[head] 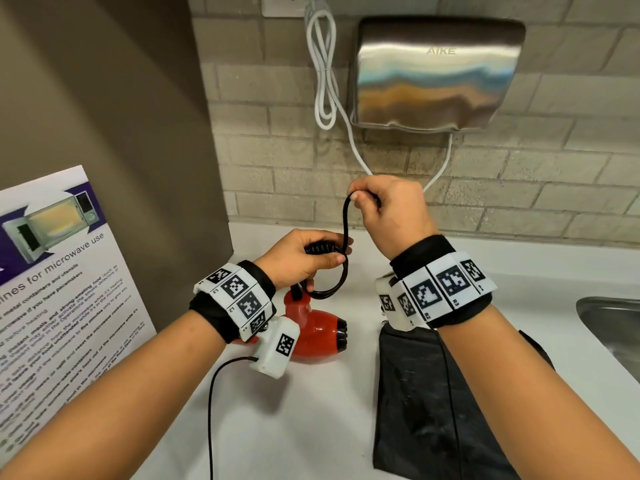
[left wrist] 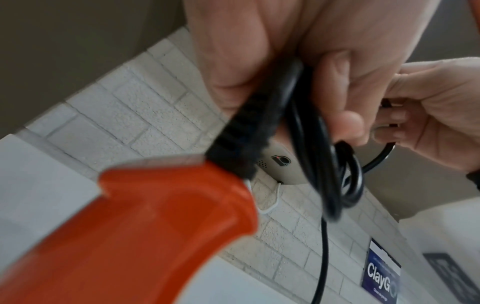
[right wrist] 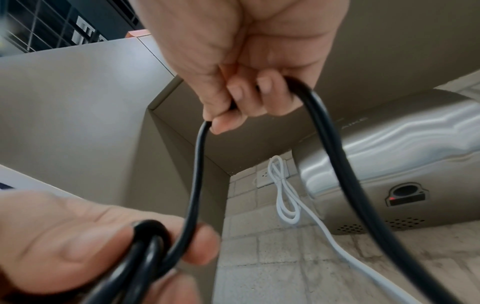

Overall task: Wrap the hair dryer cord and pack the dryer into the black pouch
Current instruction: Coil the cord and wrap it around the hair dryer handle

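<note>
A: Our red hair dryer point(head: 313, 332) lies on the white counter point(head: 311, 427), left of the black pouch point(head: 433, 410).

B: Our left hand point(head: 294, 258) grips the coiled cord point(head: 320, 247); our right hand point(head: 391, 216) pinches a raised loop (above the coil).

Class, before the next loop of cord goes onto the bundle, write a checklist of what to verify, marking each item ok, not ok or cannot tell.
1. Left hand grips the coiled bundle: ok.
2. Right hand pinches the free cord, raised above the bundle: ok.
3. Cord fully wrapped: not ok; a loop hangs between the hands.
4. Plug end located: cannot tell.
5. Hair dryer rests on the counter: ok.
6. Black pouch within reach, mouth open: cannot tell; the right wrist hides its top.
</note>
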A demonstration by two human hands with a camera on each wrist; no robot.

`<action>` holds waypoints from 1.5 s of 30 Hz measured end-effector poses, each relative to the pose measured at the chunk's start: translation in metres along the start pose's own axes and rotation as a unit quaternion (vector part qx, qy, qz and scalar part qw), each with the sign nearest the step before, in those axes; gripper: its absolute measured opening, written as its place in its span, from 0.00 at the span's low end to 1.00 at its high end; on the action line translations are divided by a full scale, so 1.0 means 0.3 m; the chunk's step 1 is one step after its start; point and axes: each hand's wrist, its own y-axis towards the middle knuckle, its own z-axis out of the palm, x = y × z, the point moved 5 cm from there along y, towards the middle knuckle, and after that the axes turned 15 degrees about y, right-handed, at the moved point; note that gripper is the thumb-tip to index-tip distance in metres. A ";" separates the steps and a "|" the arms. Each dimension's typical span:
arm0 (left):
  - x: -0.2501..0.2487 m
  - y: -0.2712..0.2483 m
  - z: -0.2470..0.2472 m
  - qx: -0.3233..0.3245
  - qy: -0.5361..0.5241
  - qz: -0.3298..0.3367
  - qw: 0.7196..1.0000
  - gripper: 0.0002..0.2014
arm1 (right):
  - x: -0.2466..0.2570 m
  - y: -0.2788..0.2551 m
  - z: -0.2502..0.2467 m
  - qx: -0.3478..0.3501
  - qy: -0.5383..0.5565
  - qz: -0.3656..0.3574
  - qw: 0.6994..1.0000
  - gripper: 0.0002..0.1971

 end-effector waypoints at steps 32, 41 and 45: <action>0.060 0.002 -0.051 -0.256 -0.048 -0.043 0.965 0.13 | -0.630 -0.426 0.169 0.176 0.044 0.397 0.900 0.16; 0.061 0.021 -0.046 -0.266 -0.054 -0.037 0.962 0.12 | -0.418 -0.252 0.094 -0.002 0.246 0.319 0.915 0.21; 0.060 0.030 -0.032 -0.257 -0.054 -0.038 0.964 0.12 | -0.256 -0.191 0.055 -0.070 0.317 0.204 0.924 0.19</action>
